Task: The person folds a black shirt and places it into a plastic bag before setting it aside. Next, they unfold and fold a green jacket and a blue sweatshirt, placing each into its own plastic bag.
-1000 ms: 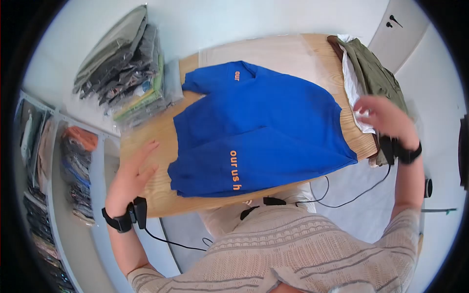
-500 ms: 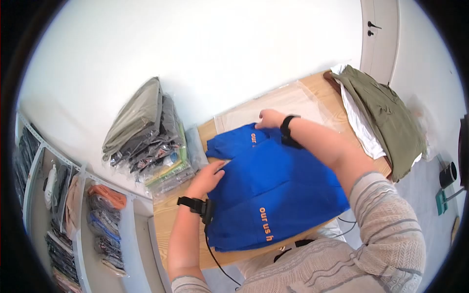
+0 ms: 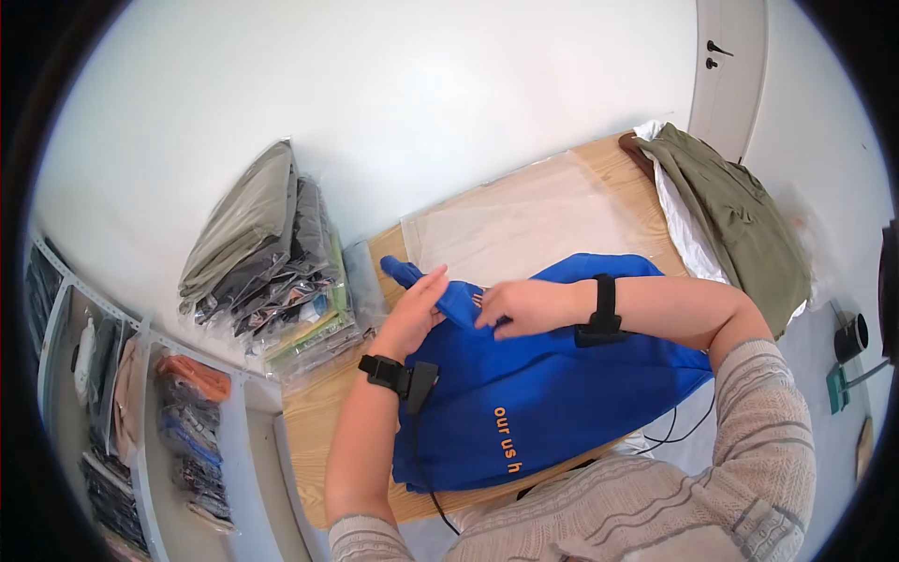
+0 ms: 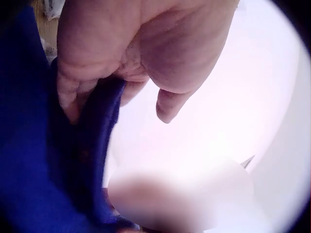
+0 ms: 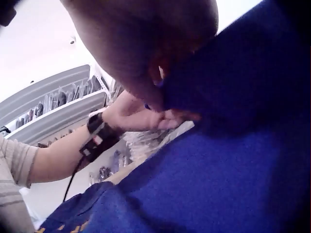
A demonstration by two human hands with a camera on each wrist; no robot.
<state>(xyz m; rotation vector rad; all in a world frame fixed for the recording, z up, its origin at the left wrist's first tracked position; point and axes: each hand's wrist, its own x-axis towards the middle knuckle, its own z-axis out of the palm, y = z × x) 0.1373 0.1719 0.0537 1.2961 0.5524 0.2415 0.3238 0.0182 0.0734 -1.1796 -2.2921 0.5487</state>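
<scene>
The blue sweatshirt point(image 3: 562, 375) lies on the table with orange lettering showing, its far-left sleeve lifted and bunched between the two hands. My left hand point(image 3: 410, 317) is at the left side of that sleeve; in the left wrist view several fingers of the left hand point(image 4: 141, 43) curl round the blue cloth point(image 4: 80, 145), while the thumb stands apart. My right hand point(image 3: 524, 307) pinches the sleeve near its small orange print. The right wrist view shows the right hand point(image 5: 146, 53) gripping the blue cloth point(image 5: 214, 174), its fingertips partly hidden in shadow.
Bagged folded clothes point(image 3: 272, 253) are stacked at the table's left. A clear plastic bag point(image 3: 524, 211) lies flat behind the sweatshirt. Olive and white garments point(image 3: 740, 215) hang over the right end. Shelves of packed clothes point(image 3: 192, 431) stand at the lower left.
Both hands have come in from the sides to the far-left sleeve. It is now raised and folded inward, and the sweatshirt's far edge has bunched up. The head view has shifted.
</scene>
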